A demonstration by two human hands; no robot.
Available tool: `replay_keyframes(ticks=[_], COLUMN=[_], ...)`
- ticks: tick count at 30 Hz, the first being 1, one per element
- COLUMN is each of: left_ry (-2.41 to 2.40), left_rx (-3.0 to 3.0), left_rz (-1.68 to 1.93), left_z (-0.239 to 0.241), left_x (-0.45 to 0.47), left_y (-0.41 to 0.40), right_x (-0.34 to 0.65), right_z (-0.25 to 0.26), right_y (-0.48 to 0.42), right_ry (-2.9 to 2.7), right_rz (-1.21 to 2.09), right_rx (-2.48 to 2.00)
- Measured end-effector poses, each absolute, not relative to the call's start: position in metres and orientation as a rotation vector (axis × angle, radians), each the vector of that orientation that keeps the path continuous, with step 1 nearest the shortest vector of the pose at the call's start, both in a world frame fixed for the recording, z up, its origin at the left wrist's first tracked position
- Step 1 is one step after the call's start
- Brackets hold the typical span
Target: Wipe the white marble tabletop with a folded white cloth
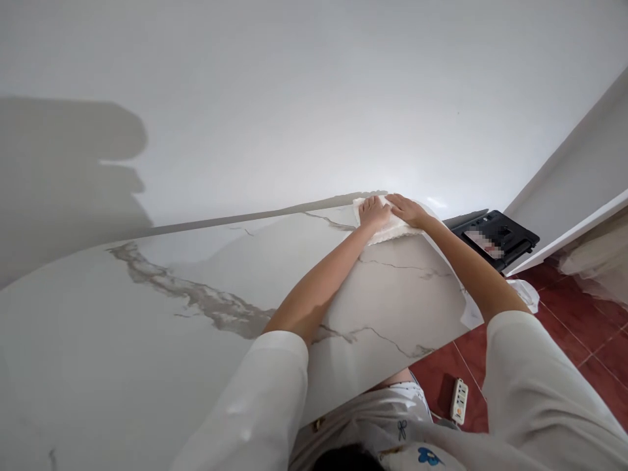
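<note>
A white cloth (392,229) lies at the far right corner of a white marble-patterned table (196,314), against the wall. Both my arms reach across the table to it. My left hand (373,213) rests on the cloth's left part with its fingers bent down onto it. Beside it, my right hand (407,209) lies flat on the cloth, fingers stretched out and pointing left, almost touching the other hand. Part of the cloth is hidden under the hands.
A plain white wall (294,98) stands right behind the table. A black device (495,239) sits past the table's right edge. On the red tiled floor (579,327) lies a white power strip (459,400). A white panel edge (569,235) runs at the right.
</note>
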State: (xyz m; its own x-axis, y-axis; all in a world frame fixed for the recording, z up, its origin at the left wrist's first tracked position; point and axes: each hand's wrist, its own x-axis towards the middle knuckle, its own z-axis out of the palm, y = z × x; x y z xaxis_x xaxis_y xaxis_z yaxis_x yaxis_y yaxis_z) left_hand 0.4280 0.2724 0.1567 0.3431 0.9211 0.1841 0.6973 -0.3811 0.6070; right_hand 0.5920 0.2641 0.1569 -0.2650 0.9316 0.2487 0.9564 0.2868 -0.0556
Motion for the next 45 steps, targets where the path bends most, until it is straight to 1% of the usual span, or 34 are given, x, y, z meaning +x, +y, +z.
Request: replay_keyframes(ticks=[7, 12, 16, 23, 32, 36, 41, 45], left_ry=[1.467, 1.545, 1.518, 1.402, 1.414, 1.351, 1.3, 1.236], left_rx=[2.319, 2.369, 2.398, 2.423, 2.468, 2.452, 2.311, 2.27], left_rz=[0.789, 0.886, 0.919, 0.938, 0.904, 0.836, 0.77, 0.779], left_z=[0.156, 0.152, 0.149, 0.144, 0.137, 0.136, 0.136, 0.137], left_x=[0.424, 0.43, 0.431, 0.429, 0.416, 0.413, 0.425, 0.445], left_y=[0.306, 0.303, 0.291, 0.239, 0.143, 0.097, 0.047, 0.025], right_x=[0.583, 0.591, 0.596, 0.598, 0.591, 0.592, 0.608, 0.63], right_z=[0.165, 0.164, 0.159, 0.153, 0.139, 0.134, 0.136, 0.141], right_y=[0.307, 0.319, 0.309, 0.248, 0.148, 0.097, 0.043, 0.019], right_ry=[-2.285, -2.331, -2.35, -2.354, -2.332, -2.348, -2.406, -2.389], right_rz=[-0.098, -0.065, -0.1, -0.12, -0.173, -0.216, -0.176, -0.154], right_rx=[-1.758, -1.708, -1.686, -1.716, -1.644, -1.612, -1.553, -1.549])
